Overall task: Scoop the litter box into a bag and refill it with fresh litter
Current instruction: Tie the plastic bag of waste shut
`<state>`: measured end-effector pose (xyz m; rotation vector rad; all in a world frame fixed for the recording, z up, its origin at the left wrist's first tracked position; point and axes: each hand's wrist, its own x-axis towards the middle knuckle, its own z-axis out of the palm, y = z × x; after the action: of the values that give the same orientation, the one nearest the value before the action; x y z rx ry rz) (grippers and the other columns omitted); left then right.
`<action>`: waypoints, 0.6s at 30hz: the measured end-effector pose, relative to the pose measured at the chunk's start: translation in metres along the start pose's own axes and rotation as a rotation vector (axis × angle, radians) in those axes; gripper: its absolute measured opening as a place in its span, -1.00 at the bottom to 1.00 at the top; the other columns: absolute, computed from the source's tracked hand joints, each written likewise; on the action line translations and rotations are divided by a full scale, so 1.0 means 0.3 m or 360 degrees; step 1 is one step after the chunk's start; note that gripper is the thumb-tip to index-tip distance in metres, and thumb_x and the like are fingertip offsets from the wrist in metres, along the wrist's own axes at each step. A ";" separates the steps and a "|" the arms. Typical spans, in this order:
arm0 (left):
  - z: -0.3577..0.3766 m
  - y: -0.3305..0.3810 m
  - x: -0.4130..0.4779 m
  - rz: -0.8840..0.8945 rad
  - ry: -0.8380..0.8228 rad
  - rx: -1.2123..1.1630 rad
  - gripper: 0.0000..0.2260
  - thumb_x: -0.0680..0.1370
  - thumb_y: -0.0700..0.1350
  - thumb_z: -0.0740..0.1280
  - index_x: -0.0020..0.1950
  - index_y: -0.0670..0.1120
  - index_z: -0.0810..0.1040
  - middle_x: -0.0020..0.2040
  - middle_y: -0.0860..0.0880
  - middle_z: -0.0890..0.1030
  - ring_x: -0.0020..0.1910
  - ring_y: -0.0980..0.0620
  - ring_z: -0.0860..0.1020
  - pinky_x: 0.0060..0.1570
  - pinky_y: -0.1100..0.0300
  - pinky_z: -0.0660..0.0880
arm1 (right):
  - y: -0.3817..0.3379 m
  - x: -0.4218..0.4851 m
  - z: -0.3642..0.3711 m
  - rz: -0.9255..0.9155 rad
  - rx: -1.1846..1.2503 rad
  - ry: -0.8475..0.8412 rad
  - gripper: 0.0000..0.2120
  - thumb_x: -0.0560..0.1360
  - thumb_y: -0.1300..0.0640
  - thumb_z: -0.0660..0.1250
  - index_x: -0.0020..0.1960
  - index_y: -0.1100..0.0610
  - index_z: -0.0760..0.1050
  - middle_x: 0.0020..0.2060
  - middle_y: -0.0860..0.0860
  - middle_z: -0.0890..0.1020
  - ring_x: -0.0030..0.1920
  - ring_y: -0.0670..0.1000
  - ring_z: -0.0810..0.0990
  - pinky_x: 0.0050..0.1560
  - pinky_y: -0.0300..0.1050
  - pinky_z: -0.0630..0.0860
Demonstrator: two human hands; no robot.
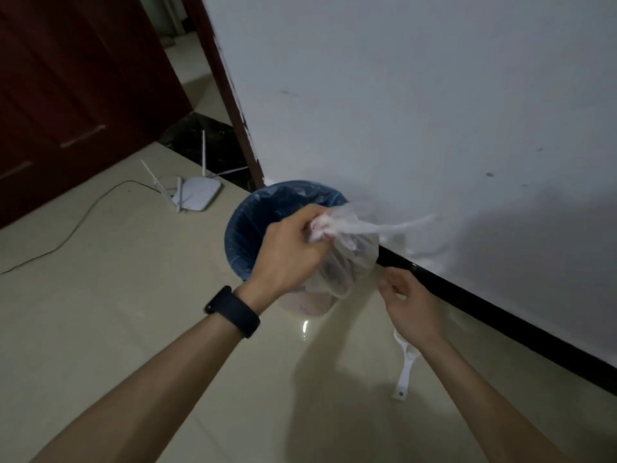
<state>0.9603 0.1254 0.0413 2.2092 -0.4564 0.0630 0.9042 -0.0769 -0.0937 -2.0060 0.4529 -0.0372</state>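
One thin, crinkly clear plastic bag [347,262] hangs vertical, neck up, at four o'clock of the round blue-lined bin [248,225]. Left hand [287,252] clamps its bunched neck; right hand [410,305] curls its fingers, grip unclear.

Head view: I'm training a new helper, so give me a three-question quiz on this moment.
1. True or false: the left hand grips the gathered top of the clear bag.
2. Fill in: the bin by the wall is lined in ___ plastic.
3. Where is the white scoop? A: in the clear bag. B: on the floor. C: in the bin.

Key: 1 true; 2 blue; 3 B.
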 end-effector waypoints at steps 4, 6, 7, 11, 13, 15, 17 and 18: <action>-0.157 -0.028 0.083 -0.0063 0.0256 0.0054 -0.90 0.54 -0.08 0.36 0.03 0.08 0.54 -0.17 0.10 0.62 -0.17 0.17 0.58 -0.23 0.25 0.50 | -0.178 0.051 0.043 -0.0222 -0.0081 -0.0100 -0.58 0.58 -0.11 0.25 0.40 -0.03 0.40 0.29 -0.13 0.51 0.29 -0.08 0.48 0.28 -0.08 0.43; -0.183 -0.098 0.134 -0.0119 0.0246 0.0241 -0.95 0.54 -0.04 0.32 -0.01 0.09 0.51 -0.20 0.09 0.60 -0.20 0.09 0.56 -0.26 0.20 0.46 | -0.216 0.085 0.084 -0.0337 -0.0285 -0.0165 -0.45 0.55 -0.24 0.19 0.47 -0.03 0.31 0.42 -0.07 0.41 0.41 0.01 0.38 0.36 0.04 0.39; -0.179 -0.145 0.160 -0.0150 0.0205 0.0353 -0.95 0.53 -0.02 0.31 -0.02 0.10 0.49 -0.20 0.08 0.60 -0.21 0.04 0.55 -0.27 0.16 0.45 | -0.228 0.102 0.106 -0.0358 -0.0406 -0.0212 -0.37 0.55 -0.29 0.14 0.52 -0.01 0.23 0.51 -0.03 0.29 0.48 0.05 0.28 0.43 0.08 0.31; -0.081 -0.339 0.229 -0.0383 -0.0202 0.0671 -0.92 0.53 -0.03 0.29 -0.01 0.02 0.46 -0.12 -0.05 0.62 -0.14 -0.14 0.58 -0.25 0.05 0.47 | -0.228 0.136 0.195 -0.0392 -0.0848 -0.0353 -0.21 0.58 -0.33 0.00 0.61 0.08 -0.19 0.57 -0.03 -0.26 0.57 0.02 -0.20 0.53 -0.07 -0.11; -0.027 -0.419 0.241 -0.0497 -0.0335 0.0691 -0.90 0.51 -0.01 0.31 -0.02 0.03 0.45 -0.09 -0.05 0.62 -0.09 -0.14 0.59 -0.16 0.00 0.54 | -0.216 0.132 0.224 -0.0427 -0.0989 -0.0324 -0.19 0.58 -0.34 -0.06 0.58 0.08 -0.32 0.53 -0.02 -0.38 0.55 -0.02 -0.33 0.54 -0.05 -0.19; 0.016 -0.486 0.253 -0.0594 -0.0448 0.0734 -0.83 0.52 0.02 0.32 0.07 0.03 0.48 0.00 -0.05 0.61 -0.03 -0.13 0.59 -0.06 -0.01 0.57 | -0.204 0.129 0.241 -0.0417 -0.1052 -0.0307 -0.21 0.59 -0.34 -0.11 0.56 0.08 -0.39 0.51 -0.02 -0.44 0.52 -0.04 -0.41 0.55 0.02 -0.22; 0.055 -0.542 0.266 -0.0652 -0.0595 0.0856 -0.74 0.54 0.09 0.31 0.18 0.03 0.50 0.07 -0.06 0.60 0.01 -0.13 0.59 0.00 0.00 0.57 | -0.195 0.129 0.246 -0.0413 -0.1118 -0.0308 -0.23 0.58 -0.34 -0.15 0.55 0.06 -0.42 0.50 -0.02 -0.46 0.50 -0.04 -0.45 0.55 0.06 -0.23; 0.075 -0.566 0.273 -0.0660 -0.0662 0.0934 -0.70 0.54 0.14 0.31 0.21 0.04 0.50 0.10 -0.06 0.60 0.02 -0.14 0.59 0.02 -0.02 0.58 | -0.191 0.130 0.248 -0.0417 -0.1144 -0.0306 -0.24 0.58 -0.34 -0.16 0.55 0.05 -0.42 0.50 -0.03 -0.47 0.50 -0.05 -0.46 0.54 0.06 -0.24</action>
<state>1.0926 0.1797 -0.0834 2.8646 -0.2011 -0.5581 0.9738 -0.0034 -0.0852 -2.7325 0.0685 0.1789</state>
